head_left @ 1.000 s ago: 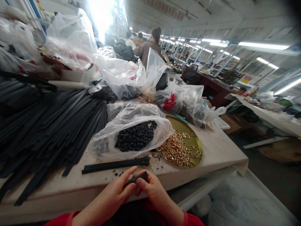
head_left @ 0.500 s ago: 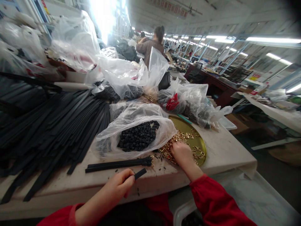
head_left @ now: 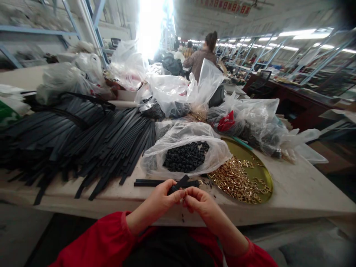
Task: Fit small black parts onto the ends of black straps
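Observation:
My left hand [head_left: 165, 197] is closed on a black strap [head_left: 180, 183], whose free end sticks up past the fingers. Touching its fingertips, my right hand [head_left: 198, 202] pinches a small gold buckle, mostly covered by the fingers. Both hands meet just above the table's front edge. Behind them a few finished-looking black straps [head_left: 147, 183] lie flat, with gold metal at their right end. To the right, a round gold tray [head_left: 264, 177] holds a heap of gold buckles [head_left: 236, 181]. Straight ahead, an open clear plastic bag [head_left: 151, 157] contains small black loops [head_left: 185, 157].
A big pile of long black straps [head_left: 111, 148] spreads over the left of the table [head_left: 294, 185]. Several stuffed plastic bags [head_left: 250, 115] line the back. A teal tool [head_left: 241, 142] lies by the tray's rim. Farther off, a person [head_left: 201, 57] stands facing away.
My right hand has left the heap on the tray and come to my left hand with a gold buckle. The left hand has raised its strap, and the view has swung left.

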`<action>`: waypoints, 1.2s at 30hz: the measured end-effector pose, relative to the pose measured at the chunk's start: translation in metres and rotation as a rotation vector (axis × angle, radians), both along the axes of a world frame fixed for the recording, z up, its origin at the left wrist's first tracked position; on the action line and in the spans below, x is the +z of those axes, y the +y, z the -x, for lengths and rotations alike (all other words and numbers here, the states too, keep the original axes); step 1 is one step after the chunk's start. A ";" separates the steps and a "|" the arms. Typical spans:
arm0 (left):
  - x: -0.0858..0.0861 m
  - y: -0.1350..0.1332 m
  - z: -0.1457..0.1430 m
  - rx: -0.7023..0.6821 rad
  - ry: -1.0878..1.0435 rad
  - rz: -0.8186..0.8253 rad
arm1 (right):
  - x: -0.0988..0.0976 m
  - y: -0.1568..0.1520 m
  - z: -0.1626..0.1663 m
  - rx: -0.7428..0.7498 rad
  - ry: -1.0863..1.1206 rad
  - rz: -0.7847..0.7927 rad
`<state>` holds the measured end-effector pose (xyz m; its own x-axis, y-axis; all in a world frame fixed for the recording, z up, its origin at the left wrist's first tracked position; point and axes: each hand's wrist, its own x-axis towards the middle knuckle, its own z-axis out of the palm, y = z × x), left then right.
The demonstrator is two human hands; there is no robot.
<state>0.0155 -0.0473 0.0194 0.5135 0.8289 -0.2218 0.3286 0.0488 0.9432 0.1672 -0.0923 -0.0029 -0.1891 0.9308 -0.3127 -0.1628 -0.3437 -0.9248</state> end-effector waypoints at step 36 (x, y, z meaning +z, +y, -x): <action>-0.024 0.009 0.012 -0.200 0.314 -0.150 | -0.036 -0.005 0.015 0.012 -0.047 -0.195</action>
<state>0.0038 -0.0385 -0.0043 0.5945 0.7547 -0.2776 0.5908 -0.1757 0.7874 0.1524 -0.0974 -0.0392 -0.1899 0.9724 -0.1353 -0.1144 -0.1588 -0.9807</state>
